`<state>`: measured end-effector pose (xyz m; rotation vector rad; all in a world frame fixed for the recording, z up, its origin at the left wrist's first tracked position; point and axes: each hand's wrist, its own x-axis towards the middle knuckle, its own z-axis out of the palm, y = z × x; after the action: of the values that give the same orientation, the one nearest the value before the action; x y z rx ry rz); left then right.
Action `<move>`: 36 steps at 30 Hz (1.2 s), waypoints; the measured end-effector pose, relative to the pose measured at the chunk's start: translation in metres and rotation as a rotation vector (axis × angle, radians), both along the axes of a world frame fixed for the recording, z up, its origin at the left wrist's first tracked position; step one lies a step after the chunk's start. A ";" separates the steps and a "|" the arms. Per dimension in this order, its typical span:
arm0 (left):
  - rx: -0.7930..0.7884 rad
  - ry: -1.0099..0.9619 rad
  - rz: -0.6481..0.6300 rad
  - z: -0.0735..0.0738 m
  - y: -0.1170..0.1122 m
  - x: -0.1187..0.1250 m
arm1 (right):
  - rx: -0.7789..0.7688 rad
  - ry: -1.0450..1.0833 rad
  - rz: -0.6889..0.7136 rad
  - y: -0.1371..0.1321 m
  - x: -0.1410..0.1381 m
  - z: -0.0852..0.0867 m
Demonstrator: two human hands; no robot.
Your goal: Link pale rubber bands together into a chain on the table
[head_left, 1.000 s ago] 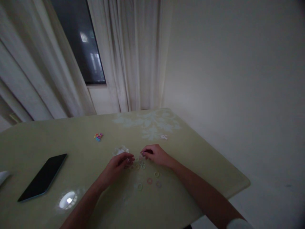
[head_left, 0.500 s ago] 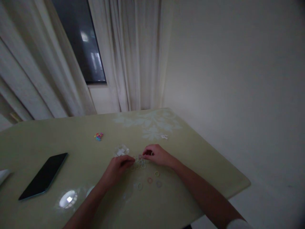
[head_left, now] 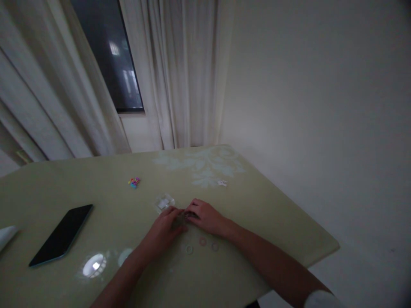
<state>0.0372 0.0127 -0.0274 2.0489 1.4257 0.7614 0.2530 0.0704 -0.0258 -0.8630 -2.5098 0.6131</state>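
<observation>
Both my hands meet over a small heap of pale rings point(head_left: 182, 218) on the table. My left hand point(head_left: 167, 224) curls round the heap from the left, its thumb on the near side. From the right, my right hand point(head_left: 204, 215) closes on the same heap with bent fingers, its fingertips touching or nearly touching the left ones. Most of the heap is hidden under the fingers. Nearer to me lie a pale green ring point(head_left: 189, 249), a pinkish ring point(head_left: 202, 241) and a greyish ring point(head_left: 215, 247). A clear plastic packet point(head_left: 165, 202) sits just beyond my left fingers.
A black tablet point(head_left: 62, 234) lies at the left, with a white object point(head_left: 7, 235) at the frame's edge. Small colourful pieces point(head_left: 134, 182) are grouped farther back. Small white pieces point(head_left: 222, 183) lie behind my right hand. The table point(head_left: 257, 205) meets a wall at right.
My hands have come together, closing round the ring heap. My right hand has moved left and slightly nearer. The yellowish ring by its wrist no longer shows.
</observation>
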 end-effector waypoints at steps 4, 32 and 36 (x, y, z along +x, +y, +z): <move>0.019 -0.066 0.031 -0.005 0.005 0.009 | -0.018 0.024 -0.007 0.000 -0.001 0.004; 0.072 0.029 -0.039 -0.002 0.000 0.010 | -0.119 -0.178 -0.041 -0.002 0.016 0.025; 0.019 -0.025 -0.006 0.008 0.002 -0.005 | -0.125 -0.134 -0.050 0.007 0.024 0.025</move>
<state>0.0321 0.0151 -0.0196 2.0501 1.4033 0.7986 0.2768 0.0772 -0.0003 -1.0411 -2.5819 0.7236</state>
